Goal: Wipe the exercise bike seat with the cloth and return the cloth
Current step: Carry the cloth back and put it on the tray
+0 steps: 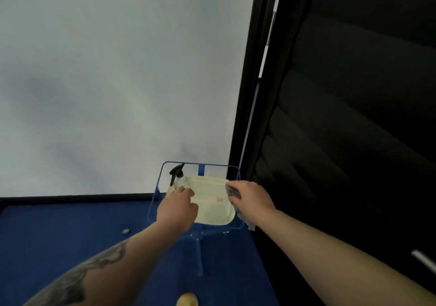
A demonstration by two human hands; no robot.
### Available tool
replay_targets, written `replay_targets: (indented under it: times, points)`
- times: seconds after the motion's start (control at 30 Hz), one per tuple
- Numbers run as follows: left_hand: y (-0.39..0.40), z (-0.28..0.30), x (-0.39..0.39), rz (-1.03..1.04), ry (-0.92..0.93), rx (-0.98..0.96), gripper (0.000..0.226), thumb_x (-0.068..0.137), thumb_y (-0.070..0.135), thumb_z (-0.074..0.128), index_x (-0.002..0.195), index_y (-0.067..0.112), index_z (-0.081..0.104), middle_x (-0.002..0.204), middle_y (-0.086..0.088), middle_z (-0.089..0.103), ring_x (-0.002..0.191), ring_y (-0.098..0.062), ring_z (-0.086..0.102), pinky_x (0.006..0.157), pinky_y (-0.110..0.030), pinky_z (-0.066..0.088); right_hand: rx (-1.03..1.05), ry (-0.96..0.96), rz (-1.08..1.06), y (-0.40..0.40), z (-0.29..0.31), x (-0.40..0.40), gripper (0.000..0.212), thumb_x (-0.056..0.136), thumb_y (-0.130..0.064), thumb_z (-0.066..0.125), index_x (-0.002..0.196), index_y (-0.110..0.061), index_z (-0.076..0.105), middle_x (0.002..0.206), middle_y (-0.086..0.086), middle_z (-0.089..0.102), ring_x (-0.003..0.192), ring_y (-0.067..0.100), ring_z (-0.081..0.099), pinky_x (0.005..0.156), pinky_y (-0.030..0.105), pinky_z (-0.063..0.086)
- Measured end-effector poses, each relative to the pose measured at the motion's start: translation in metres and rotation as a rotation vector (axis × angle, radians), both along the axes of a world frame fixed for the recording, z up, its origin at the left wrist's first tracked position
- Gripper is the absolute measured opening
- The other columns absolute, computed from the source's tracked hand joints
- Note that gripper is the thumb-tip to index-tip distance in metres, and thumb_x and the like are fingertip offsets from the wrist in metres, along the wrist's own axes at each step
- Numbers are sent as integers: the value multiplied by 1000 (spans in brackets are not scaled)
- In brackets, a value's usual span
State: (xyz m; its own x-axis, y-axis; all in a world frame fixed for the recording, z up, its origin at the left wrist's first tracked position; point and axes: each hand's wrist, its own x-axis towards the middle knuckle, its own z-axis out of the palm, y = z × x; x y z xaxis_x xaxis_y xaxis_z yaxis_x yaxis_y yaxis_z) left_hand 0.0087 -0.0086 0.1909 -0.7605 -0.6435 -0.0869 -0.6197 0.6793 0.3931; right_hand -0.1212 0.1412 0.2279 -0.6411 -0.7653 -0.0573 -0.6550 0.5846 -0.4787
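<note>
A blue wire basket [155, 195] on a stand holds a pale cream folded cloth [212, 206] and a clear spray bottle [179, 180] with a black trigger head. My left hand [177, 208] reaches into the basket's left side, its fingertips at the bottle's base. My right hand [251, 198] hovers over the basket's right rim and grips a grey cloth [233, 192], part of which hangs below the wrist. The exercise bike seat is out of view.
A white wall [118, 81] stands behind the basket. A dark panelled surface [354, 117] fills the right side. The floor [59, 235] is blue, with a small dark object [125, 231] on it at left. A yellowish thing [187, 300] shows at the bottom edge.
</note>
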Motion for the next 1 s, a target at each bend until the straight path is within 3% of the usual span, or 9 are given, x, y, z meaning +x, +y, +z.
replay_targets:
  times: [0.2, 0.3, 0.37, 0.5, 0.6, 0.77, 0.93, 0.97, 1.0]
  points:
    - [-51, -49, -42, -81, -62, 58, 40, 86, 25, 43, 126, 25, 49, 131, 7, 50, 109, -16, 50, 80, -30, 40, 89, -101, -45, -51, -52, -38, 13, 90, -19, 58, 101, -17, 64, 101, -1, 67, 89, 20, 62, 75, 35, 52]
    - [-76, -74, -60, -104, -100, 83, 40, 87, 25, 42, 127, 25, 48, 132, 7, 50, 111, -17, 49, 82, -31, 42, 130, -124, -42, -75, -81, -57, 2, 90, -17, 58, 89, -16, 58, 95, -2, 64, 84, 20, 60, 70, 37, 49]
    - [-89, -90, -69, -121, -125, 90, 40, 87, 25, 43, 127, 24, 49, 132, 6, 50, 110, -17, 50, 83, -31, 42, 150, -145, -40, -90, -99, -66, 7, 90, -17, 57, 84, -16, 55, 92, -2, 63, 81, 20, 60, 68, 38, 50]
    - [-112, -118, -82, -146, -166, 73, 41, 87, 25, 42, 128, 24, 48, 132, 5, 50, 111, -18, 49, 84, -31, 40, 175, -183, -56, -115, -137, -84, 8, 92, -16, 57, 96, -14, 63, 99, 0, 65, 88, 21, 62, 75, 39, 54]
    - [-125, -136, -85, -139, -197, 89, 42, 87, 24, 42, 129, 23, 47, 131, 4, 51, 112, -20, 49, 88, -33, 41, 205, -202, -51, -133, -163, -94, 3, 91, -14, 57, 90, -14, 60, 97, -1, 64, 86, 19, 61, 72, 34, 51]
    - [-135, -160, -85, -147, -225, 107, 41, 87, 24, 42, 128, 22, 48, 129, 2, 52, 110, -21, 50, 86, -34, 41, 284, -212, -20, -153, -205, -103, 20, 92, -13, 56, 75, -19, 46, 88, 0, 58, 80, 21, 57, 62, 32, 43]
    - [-128, -174, -76, -126, -255, 155, 41, 87, 23, 42, 127, 21, 49, 129, 1, 52, 110, -22, 49, 86, -35, 40, 367, -234, -1, -157, -228, -96, 11, 92, -15, 53, 81, -17, 52, 90, 0, 58, 81, 23, 56, 60, 31, 40]
    - [-127, -176, -75, -124, -258, 164, 41, 87, 23, 42, 127, 21, 49, 129, 1, 52, 110, -22, 49, 86, -36, 40, 364, -238, 3, -157, -230, -96, 6, 93, -16, 53, 90, -17, 58, 97, 2, 61, 87, 26, 58, 65, 33, 47]
    - [-126, -175, -73, -122, -262, 175, 41, 87, 23, 42, 127, 21, 49, 129, 0, 52, 111, -22, 49, 87, -36, 40, 371, -238, -7, -156, -227, -94, 16, 93, -18, 53, 106, -17, 63, 108, 4, 63, 95, 28, 60, 74, 37, 51]
